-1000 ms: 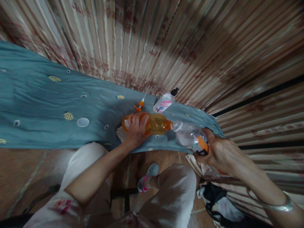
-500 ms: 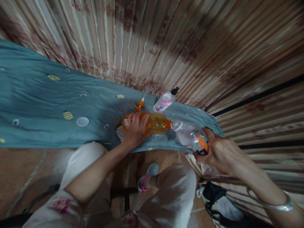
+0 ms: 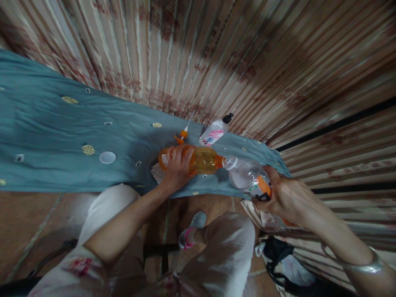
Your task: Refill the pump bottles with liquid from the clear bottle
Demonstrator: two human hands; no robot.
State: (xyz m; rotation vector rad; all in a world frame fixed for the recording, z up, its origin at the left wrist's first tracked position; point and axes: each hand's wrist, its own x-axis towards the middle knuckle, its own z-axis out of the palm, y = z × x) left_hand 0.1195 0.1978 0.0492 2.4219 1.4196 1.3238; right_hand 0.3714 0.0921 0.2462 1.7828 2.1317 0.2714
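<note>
My left hand [image 3: 179,167] is wrapped over an orange see-through bottle [image 3: 206,161] that lies nearly level, its neck pointing right. In my right hand [image 3: 280,194] is a clear plastic bottle [image 3: 246,175] with an orange and white label, gripped around its lower part. The two bottle mouths meet; whether one sits inside the other I cannot make out. An orange pump top [image 3: 183,135] with a thin tube lies just beyond my left hand. Behind the bottles is a clear pump bottle [image 3: 213,133] with a black top and pink label.
A blue-green patterned cloth [image 3: 55,136] covers the narrow table. On it lies a white round lid [image 3: 107,157]. A pleated curtain [image 3: 173,53] hangs along the far side. A black bag [image 3: 278,251] is on the floor at the lower right.
</note>
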